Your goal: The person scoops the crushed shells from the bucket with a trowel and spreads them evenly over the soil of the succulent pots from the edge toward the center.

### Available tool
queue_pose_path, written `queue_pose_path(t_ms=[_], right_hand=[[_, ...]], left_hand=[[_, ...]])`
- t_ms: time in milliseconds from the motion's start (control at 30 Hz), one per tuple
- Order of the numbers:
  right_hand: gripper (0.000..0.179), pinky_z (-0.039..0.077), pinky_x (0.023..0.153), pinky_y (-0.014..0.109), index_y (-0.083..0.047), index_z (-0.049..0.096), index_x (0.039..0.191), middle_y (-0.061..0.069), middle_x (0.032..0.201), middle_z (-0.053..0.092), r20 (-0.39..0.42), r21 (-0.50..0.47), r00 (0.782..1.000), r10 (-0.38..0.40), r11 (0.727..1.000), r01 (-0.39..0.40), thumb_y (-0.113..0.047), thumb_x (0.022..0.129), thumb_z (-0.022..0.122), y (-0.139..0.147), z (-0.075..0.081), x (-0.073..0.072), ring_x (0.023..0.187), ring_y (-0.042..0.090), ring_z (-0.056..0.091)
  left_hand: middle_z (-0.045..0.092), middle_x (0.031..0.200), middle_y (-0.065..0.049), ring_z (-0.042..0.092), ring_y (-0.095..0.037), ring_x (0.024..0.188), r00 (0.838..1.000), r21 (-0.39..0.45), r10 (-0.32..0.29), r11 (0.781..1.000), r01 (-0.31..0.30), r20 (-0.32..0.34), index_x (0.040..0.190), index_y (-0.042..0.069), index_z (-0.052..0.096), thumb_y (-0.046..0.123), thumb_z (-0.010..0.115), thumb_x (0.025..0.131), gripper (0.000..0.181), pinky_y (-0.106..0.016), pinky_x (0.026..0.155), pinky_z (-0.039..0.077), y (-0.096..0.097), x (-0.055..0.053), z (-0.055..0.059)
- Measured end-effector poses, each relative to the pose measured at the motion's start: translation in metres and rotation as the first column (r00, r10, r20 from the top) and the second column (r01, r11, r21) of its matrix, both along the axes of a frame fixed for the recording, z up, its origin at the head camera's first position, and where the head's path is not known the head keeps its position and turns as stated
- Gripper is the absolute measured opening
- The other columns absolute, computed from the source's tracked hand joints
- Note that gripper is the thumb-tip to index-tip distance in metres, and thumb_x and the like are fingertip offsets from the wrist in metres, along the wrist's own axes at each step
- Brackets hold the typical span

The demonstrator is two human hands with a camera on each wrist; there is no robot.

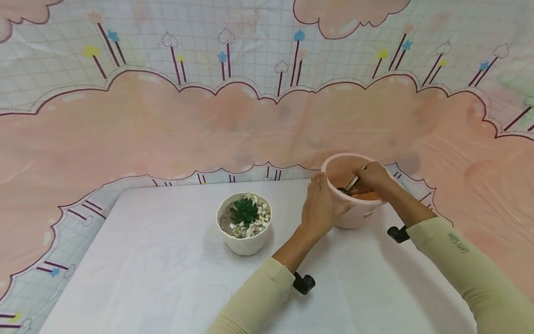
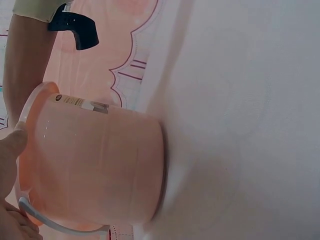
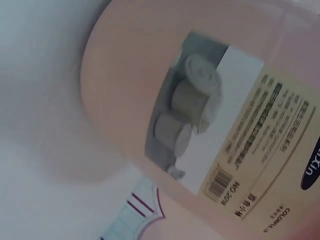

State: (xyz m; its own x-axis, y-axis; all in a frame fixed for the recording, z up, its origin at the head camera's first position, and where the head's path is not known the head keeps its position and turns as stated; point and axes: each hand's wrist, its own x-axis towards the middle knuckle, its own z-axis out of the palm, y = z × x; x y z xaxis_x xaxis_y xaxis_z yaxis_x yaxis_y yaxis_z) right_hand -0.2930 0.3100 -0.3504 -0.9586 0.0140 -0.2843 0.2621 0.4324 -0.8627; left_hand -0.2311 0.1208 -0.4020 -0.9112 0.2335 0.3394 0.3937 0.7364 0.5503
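You wear snug, pale khaki-green sleeves, the left sleeve [image 1: 254, 301] plain, the right sleeve [image 1: 467, 273] marked with small grey lettering [image 1: 458, 242]; rounded black cameras [image 1: 304, 283] jut out beside both cuffs, above bare hands [image 1: 319, 206].

A dark green succulent [image 1: 244, 210] sits in an off-white, faceted pot [image 1: 245, 245], pale pebbles [image 1: 263, 213] lying mostly in front and to its right, with greyish soil [image 1: 225, 220] bare on the left. The pot stands upright on the white worktop [image 1: 146, 260]. Behind spreads a creased backdrop [image 1: 208, 125] printed with pink scalloped clouds, a fine grid and dark sticks topped with blue stars.
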Motion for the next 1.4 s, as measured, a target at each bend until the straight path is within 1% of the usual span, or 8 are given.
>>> queue_pose_path(t_ms=[167,267,467,633,833,1033,1200,1400], right_hand=[[0.035,0.063,0.067,0.033,0.016,0.055,0.111,0.017,0.076,0.072,0.064,-0.131,0.998,-0.018,0.991,0.026,-0.017,0.114,0.043,0.005,-0.002,-0.004,0.062,0.023,0.076],[0.033,0.063,0.069,0.033,0.016,0.051,0.115,0.018,0.077,0.070,0.087,-0.191,0.996,-0.021,0.981,0.037,-0.015,0.114,0.041,0.006,-0.001,-0.005,0.063,0.023,0.076],[0.027,0.062,0.071,0.031,0.011,0.048,0.112,0.017,0.078,0.065,0.100,-0.231,0.994,-0.039,0.971,0.062,-0.014,0.114,0.040,0.008,0.012,-0.004,0.064,0.023,0.076],[0.026,0.062,0.070,0.031,0.009,0.050,0.106,0.016,0.075,0.067,0.106,-0.287,0.993,-0.059,0.954,0.087,-0.013,0.113,0.040,0.010,0.023,-0.003,0.063,0.024,0.076],[0.029,0.062,0.072,0.031,0.009,0.051,0.110,0.016,0.073,0.071,0.121,-0.335,0.990,-0.071,0.936,0.108,-0.016,0.115,0.039,0.021,0.027,-0.002,0.065,0.023,0.077],[0.035,0.061,0.071,0.027,0.009,0.055,0.106,0.014,0.073,0.072,0.114,-0.374,0.990,-0.088,0.919,0.125,-0.019,0.116,0.037,0.029,0.031,0.000,0.066,0.021,0.077],[0.034,0.061,0.071,0.028,0.008,0.056,0.105,0.017,0.074,0.073,0.141,-0.441,0.984,-0.106,0.883,0.159,-0.018,0.116,0.037,0.032,0.033,0.001,0.067,0.024,0.077],[0.024,0.062,0.072,0.030,0.001,0.049,0.113,0.021,0.075,0.073,0.187,-0.535,0.972,-0.142,0.815,0.222,-0.018,0.116,0.036,0.036,0.037,0.002,0.067,0.027,0.077]], left_hand=[[0.040,0.162,-0.022,0.040,-0.033,0.150,1.000,-0.003,0.016,1.000,-0.016,-0.024,0.161,-0.006,0.028,0.058,0.086,0.083,0.116,-0.041,0.115,0.042,0.000,0.001,-0.001],[0.041,0.161,-0.023,0.041,-0.033,0.149,0.999,-0.001,0.020,1.000,-0.020,-0.032,0.160,-0.006,0.030,0.057,0.087,0.082,0.116,-0.040,0.116,0.040,0.000,0.002,0.000],[0.039,0.162,-0.023,0.039,-0.032,0.151,1.000,-0.003,0.018,1.000,-0.018,-0.019,0.161,-0.005,0.029,0.057,0.087,0.082,0.116,-0.040,0.118,0.038,0.000,0.002,0.002],[0.040,0.162,-0.022,0.040,-0.032,0.150,0.999,-0.011,0.027,1.000,-0.027,-0.021,0.161,-0.005,0.029,0.057,0.087,0.082,0.115,-0.040,0.116,0.041,0.000,0.000,0.001],[0.042,0.161,-0.022,0.043,-0.033,0.148,0.999,-0.010,0.031,0.999,-0.032,-0.031,0.160,-0.005,0.031,0.059,0.087,0.081,0.116,-0.040,0.114,0.043,0.002,-0.001,0.000],[0.040,0.163,-0.021,0.039,-0.032,0.150,1.000,-0.010,0.026,1.000,-0.026,-0.004,0.162,-0.004,0.028,0.060,0.086,0.082,0.118,-0.040,0.118,0.038,0.002,0.000,0.000],[0.040,0.162,-0.022,0.039,-0.033,0.151,1.000,0.004,0.017,1.000,-0.017,-0.014,0.162,-0.004,0.029,0.061,0.085,0.082,0.118,-0.040,0.118,0.037,0.001,0.001,-0.001],[0.038,0.163,-0.024,0.037,-0.034,0.151,1.000,0.011,0.008,1.000,-0.008,-0.013,0.162,-0.005,0.027,0.062,0.084,0.082,0.119,-0.041,0.118,0.038,0.000,0.001,-0.002]])
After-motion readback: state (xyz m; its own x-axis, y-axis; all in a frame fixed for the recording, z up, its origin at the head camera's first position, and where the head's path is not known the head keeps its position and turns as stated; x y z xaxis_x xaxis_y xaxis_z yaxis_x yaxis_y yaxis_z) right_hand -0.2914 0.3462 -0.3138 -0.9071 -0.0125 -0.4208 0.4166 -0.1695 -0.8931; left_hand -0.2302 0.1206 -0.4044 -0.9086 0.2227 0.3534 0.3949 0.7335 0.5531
